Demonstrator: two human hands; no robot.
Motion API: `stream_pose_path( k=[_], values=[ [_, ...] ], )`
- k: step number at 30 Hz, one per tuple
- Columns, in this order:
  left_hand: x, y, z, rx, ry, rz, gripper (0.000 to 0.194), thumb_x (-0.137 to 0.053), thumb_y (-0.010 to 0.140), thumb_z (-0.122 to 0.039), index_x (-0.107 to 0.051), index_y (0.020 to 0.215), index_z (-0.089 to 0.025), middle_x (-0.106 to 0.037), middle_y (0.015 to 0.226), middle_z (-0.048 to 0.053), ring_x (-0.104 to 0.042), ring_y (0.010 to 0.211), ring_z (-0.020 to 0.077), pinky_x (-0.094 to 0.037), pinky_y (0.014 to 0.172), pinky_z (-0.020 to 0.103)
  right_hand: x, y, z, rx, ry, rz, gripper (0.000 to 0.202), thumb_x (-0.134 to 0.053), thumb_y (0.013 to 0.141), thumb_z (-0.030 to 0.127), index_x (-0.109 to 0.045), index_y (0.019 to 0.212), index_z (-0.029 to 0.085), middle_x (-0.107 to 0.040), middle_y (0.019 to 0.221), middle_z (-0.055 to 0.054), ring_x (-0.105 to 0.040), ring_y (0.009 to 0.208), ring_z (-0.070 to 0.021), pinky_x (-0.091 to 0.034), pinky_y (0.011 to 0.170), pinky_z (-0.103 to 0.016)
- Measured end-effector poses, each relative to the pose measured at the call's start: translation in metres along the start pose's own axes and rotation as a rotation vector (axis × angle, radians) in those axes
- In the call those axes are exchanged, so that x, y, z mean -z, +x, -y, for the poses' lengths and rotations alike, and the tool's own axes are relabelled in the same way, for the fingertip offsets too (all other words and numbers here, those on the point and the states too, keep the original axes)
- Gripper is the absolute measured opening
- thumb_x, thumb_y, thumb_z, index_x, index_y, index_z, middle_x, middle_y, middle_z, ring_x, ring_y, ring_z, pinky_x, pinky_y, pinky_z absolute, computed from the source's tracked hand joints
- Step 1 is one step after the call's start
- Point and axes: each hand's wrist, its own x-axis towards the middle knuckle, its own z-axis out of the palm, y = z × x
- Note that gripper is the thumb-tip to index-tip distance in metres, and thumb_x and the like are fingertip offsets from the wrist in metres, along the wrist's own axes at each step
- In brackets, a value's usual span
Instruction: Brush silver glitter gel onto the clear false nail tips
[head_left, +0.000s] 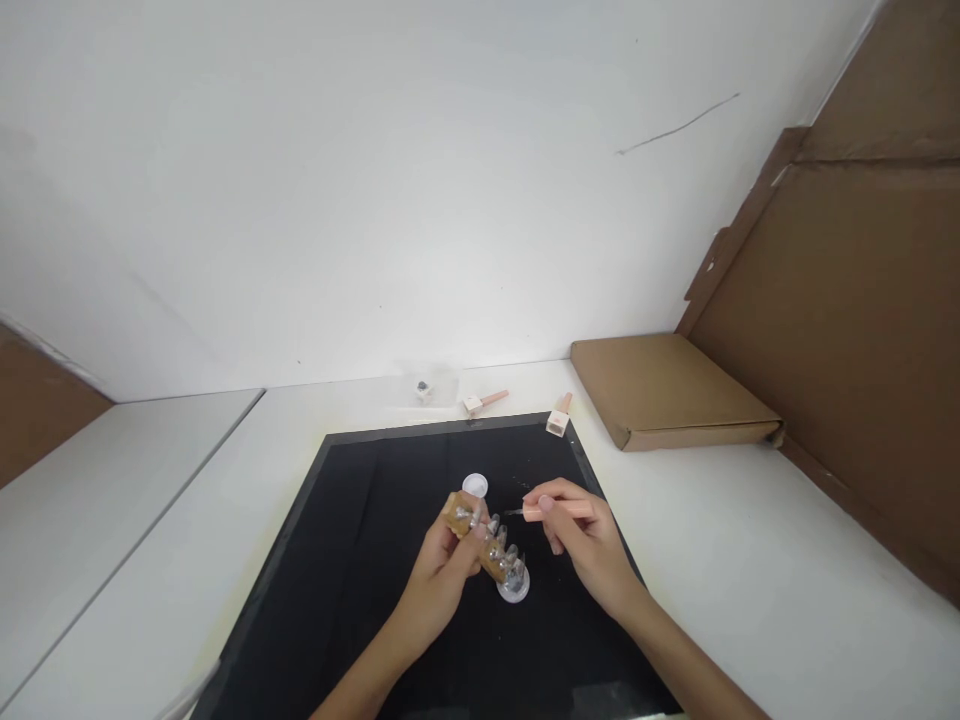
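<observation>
At the frame's lower centre, our left hand (442,565) grips a tan holder (493,567) carrying clear tips (512,553); right of it, our right hand (591,548) pinches a peach-handled brush (566,510), bristles (513,513) just beside the tips. If either hand wavers, the bristles could smear one, or the holder jog the white dish (515,595).

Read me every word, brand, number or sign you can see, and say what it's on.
No readable text anywhere.
Right peach-capped bottle: any marking is too small to read.
Left peach-capped bottle: likewise too small.
Peach brush in the right hand: no lettering shows.
</observation>
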Motion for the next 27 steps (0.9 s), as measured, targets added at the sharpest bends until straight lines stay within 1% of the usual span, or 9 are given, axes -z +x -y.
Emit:
stream_pose_path(
  k=[2,4,9,12,16,21,23,25,27],
  values=[
    [0.000,0.000,-0.003,0.095,-0.100,-0.074,0.035,-0.068,0.071,-0.047,-0.052,0.083,-0.018,-0.046,0.073,-0.003,-0.036,0.056,0.0068,-0.026,0.047,0.018,0.000,0.000,-0.002,-0.021,0.016,-0.018,0.035,-0.055,0.085,0.044,-0.070,0.072,0.015,-0.054,0.056,0.001,-0.039,0.041,-0.0082,-0.030,0.040,-0.023],
    [0.000,0.001,-0.007,0.155,-0.198,-0.122,0.036,-0.070,0.068,-0.045,-0.054,0.085,-0.018,-0.049,0.074,-0.003,-0.036,0.055,0.0057,-0.026,0.046,0.017,0.000,0.000,-0.004,-0.030,0.028,-0.035,0.035,-0.055,0.085,0.044,-0.070,0.070,0.016,-0.056,0.059,0.000,-0.039,0.041,-0.0080,-0.031,0.040,-0.023],
    [0.002,0.003,-0.016,0.243,-0.396,-0.138,0.028,-0.071,0.066,-0.034,-0.055,0.082,-0.017,-0.053,0.073,-0.003,-0.034,0.049,0.0034,-0.026,0.043,0.016,0.000,-0.001,-0.007,-0.033,0.056,-0.043,0.036,-0.055,0.085,0.044,-0.070,0.067,0.016,-0.062,0.069,-0.003,-0.039,0.042,-0.0075,-0.032,0.041,-0.023],
    [0.005,0.006,-0.016,0.326,-0.495,-0.157,0.020,-0.067,0.070,-0.028,-0.059,0.082,-0.015,-0.055,0.072,-0.002,-0.038,0.048,0.0041,-0.032,0.044,0.016,0.001,-0.002,-0.008,-0.025,0.065,-0.033,0.036,-0.055,0.085,0.044,-0.071,0.068,0.016,-0.065,0.073,-0.004,-0.040,0.042,-0.0072,-0.034,0.041,-0.023],
    [0.008,0.010,-0.015,0.382,-0.606,-0.122,0.013,-0.058,0.078,-0.024,-0.061,0.085,-0.013,-0.059,0.073,0.001,-0.036,0.043,0.0028,-0.039,0.046,0.017,0.001,-0.002,-0.008,-0.008,0.070,-0.012,0.037,-0.055,0.086,0.045,-0.070,0.068,0.016,-0.065,0.071,-0.003,-0.042,0.041,-0.0073,-0.036,0.041,-0.023],
    [0.009,0.013,-0.014,0.462,-0.728,-0.094,0.017,-0.048,0.081,-0.020,-0.061,0.083,-0.009,-0.061,0.071,0.006,-0.035,0.039,0.0025,-0.027,0.034,0.014,0.001,-0.002,-0.007,-0.015,0.064,-0.019,0.038,-0.054,0.085,0.046,-0.069,0.068,0.016,-0.065,0.070,-0.004,-0.042,0.041,-0.0077,-0.034,0.040,-0.023],
    [0.008,0.013,-0.013,0.480,-0.761,-0.095,0.017,-0.047,0.080,-0.020,-0.060,0.083,-0.009,-0.061,0.071,0.007,-0.041,0.042,0.0042,-0.028,0.035,0.014,0.001,-0.002,-0.007,-0.014,0.071,-0.022,0.037,-0.055,0.085,0.045,-0.070,0.069,0.016,-0.064,0.069,-0.003,-0.042,0.041,-0.0074,-0.034,0.040,-0.022],
    [0.008,0.013,-0.012,0.491,-0.780,-0.089,0.016,-0.049,0.078,-0.019,-0.060,0.085,-0.009,-0.062,0.073,0.008,-0.050,0.049,0.0075,-0.033,0.038,0.015,0.001,-0.002,-0.008,-0.007,0.080,-0.023,0.036,-0.055,0.085,0.044,-0.070,0.069,0.016,-0.064,0.069,-0.003,-0.042,0.041,-0.0070,-0.034,0.039,-0.022],
    [0.007,0.013,-0.011,0.495,-0.798,-0.069,0.016,-0.049,0.077,-0.017,-0.059,0.087,-0.010,-0.062,0.074,0.008,-0.052,0.051,0.0087,-0.037,0.042,0.017,0.001,-0.003,-0.008,0.004,0.084,-0.021,0.037,-0.055,0.086,0.044,-0.071,0.067,0.016,-0.066,0.073,-0.004,-0.042,0.041,-0.0067,-0.034,0.040,-0.022]
  ],
)
